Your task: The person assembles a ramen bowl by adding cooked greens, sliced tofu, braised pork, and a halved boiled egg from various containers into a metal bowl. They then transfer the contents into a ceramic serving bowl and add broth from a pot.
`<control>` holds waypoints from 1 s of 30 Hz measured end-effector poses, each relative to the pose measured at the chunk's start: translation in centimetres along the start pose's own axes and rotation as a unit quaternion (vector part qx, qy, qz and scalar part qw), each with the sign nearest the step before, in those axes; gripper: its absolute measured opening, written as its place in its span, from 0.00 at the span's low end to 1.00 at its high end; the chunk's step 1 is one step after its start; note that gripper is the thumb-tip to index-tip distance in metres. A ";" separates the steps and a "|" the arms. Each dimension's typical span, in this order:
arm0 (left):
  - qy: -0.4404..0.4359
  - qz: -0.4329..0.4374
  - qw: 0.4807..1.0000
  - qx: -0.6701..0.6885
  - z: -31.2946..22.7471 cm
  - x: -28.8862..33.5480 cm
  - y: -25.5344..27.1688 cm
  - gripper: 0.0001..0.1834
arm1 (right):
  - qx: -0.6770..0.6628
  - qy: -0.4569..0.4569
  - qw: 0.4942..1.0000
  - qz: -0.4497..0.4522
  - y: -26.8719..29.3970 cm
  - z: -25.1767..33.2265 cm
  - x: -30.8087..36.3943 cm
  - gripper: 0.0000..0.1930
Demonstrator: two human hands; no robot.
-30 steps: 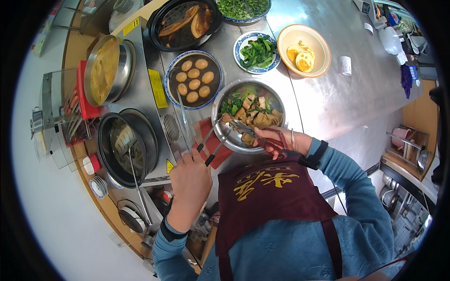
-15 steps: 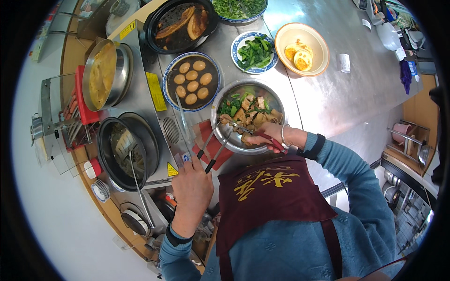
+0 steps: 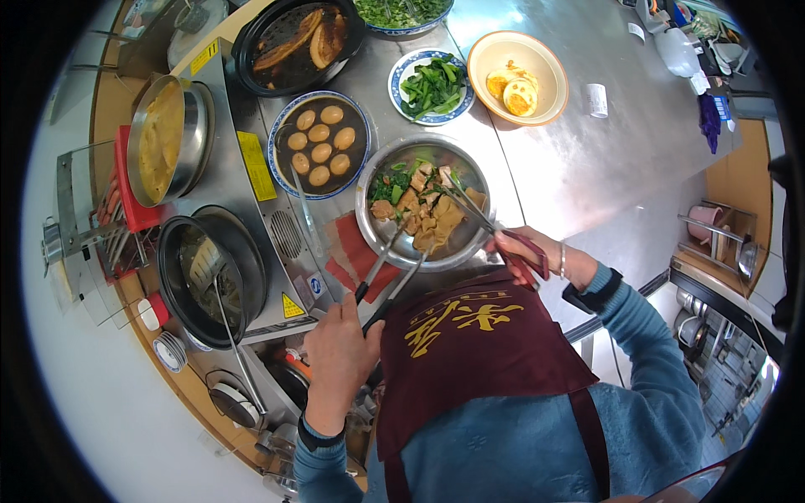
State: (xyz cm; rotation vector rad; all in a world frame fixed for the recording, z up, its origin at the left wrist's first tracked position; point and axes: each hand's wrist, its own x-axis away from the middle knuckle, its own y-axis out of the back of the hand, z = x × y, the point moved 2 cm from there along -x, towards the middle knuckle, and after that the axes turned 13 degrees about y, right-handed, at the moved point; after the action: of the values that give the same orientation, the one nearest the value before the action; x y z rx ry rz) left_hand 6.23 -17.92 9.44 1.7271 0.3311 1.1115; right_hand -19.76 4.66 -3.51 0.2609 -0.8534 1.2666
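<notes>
Between my left thumb and fingers are black-handled metal tongs (image 3: 388,251), with my left hand (image 3: 340,352) closed around the handles. Their tips reach into a round steel bowl (image 3: 364,205) holding leafy greens, pale browned chunks and yellow-brown folded pieces (image 3: 440,226). From the bowl's right side my right hand (image 3: 543,254) grips red-handled scissors (image 3: 476,213). The scissor blades extend over the food, pointing up and left, with their handles spread. Some of my right fingers are hidden behind the handles.
Behind the steel bowl stand a blue-rimmed bowl of brown eggs (image 3: 275,159), a plate of greens (image 3: 396,84) and a cream bowl with fried eggs (image 3: 553,63). Black pots (image 3: 168,277) and a steel pan (image 3: 189,142) sit left. A red cloth (image 3: 348,239) lies beside the bowl.
My right hand has drawn back from over the bowl toward its right edge, and the scissor blades now show above the food. The whole scene has shifted slightly left in view.
</notes>
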 end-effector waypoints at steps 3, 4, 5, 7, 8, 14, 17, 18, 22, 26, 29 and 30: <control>-0.063 0.017 0.998 -0.015 -1.1 -1.0 -1.3 0.32 | 0.042 -0.028 0.999 0.011 1.1 -0.8 3.1 0.37; -0.059 0.011 0.998 -0.026 -1.6 -1.4 -1.9 0.31 | 0.039 -0.018 0.999 0.034 1.1 -0.8 3.6 0.40; -0.069 0.000 0.997 -0.030 -1.9 -1.9 -2.4 0.30 | 0.065 -0.032 0.997 0.040 1.1 -1.0 4.1 0.44; -0.089 -0.027 0.995 -0.030 -2.4 -2.7 -3.2 0.28 | 0.071 -0.056 0.994 0.058 1.1 -1.4 4.4 0.45; -0.082 -0.012 0.996 -0.026 -2.3 -2.9 -3.4 0.27 | 0.079 -0.062 0.993 0.064 1.0 -1.6 4.4 0.46; -0.053 0.002 0.997 0.056 1.3 -2.5 -2.0 0.21 | 0.050 -0.056 0.995 0.067 0.9 -3.3 1.9 0.47; -0.065 -0.007 0.997 0.044 1.8 -2.2 -1.8 0.24 | 0.036 -0.037 0.997 0.053 0.9 -3.6 0.7 0.49; -0.058 -0.004 0.998 0.038 1.8 -2.1 -1.9 0.24 | 0.034 -0.039 0.998 0.048 0.8 -3.5 0.4 0.48; -0.078 -0.033 0.996 0.012 0.5 -2.0 -2.4 0.27 | 0.077 -0.036 0.996 0.031 0.5 -2.4 -0.6 0.43; -0.092 -0.059 0.994 0.014 -0.8 -2.9 -3.5 0.28 | 0.138 -0.055 0.988 0.040 0.4 -1.4 -1.2 0.46; -0.094 -0.054 0.994 0.001 -0.7 -2.8 -3.6 0.28 | 0.185 -0.049 0.980 0.056 0.3 -1.2 -1.3 0.47; -0.102 -0.061 0.993 -0.001 -0.6 -2.4 -3.5 0.28 | 0.185 -0.030 0.981 0.051 0.2 -1.1 -1.3 0.44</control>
State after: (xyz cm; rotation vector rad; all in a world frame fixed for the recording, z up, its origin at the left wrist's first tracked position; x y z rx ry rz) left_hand 5.41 -17.63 5.24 1.7764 0.3036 0.8395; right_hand -19.54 4.50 -5.19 0.5584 -0.6838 1.5176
